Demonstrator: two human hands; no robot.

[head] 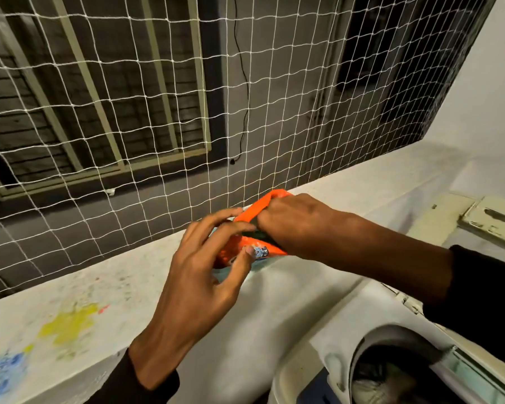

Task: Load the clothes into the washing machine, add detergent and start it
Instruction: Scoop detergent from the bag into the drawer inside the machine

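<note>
Right hand (292, 225) clenched on top of orange packet (255, 209), fingers curled over its upper edge. Left hand (204, 275) pinching packet's lower part, thumb (241, 262) on printed face, fingers spread. Packet above ledge (79, 290), by netting (146, 112). Below right, washer (312, 345) open, clothes (388, 380) inside drum.

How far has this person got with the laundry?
Clothes already lie in the open washing machine, so loading looks done or nearly so. Now both hands, left and right, work at an orange packet on the ledge, probably detergent. Adding it and starting the wash remain.
</note>
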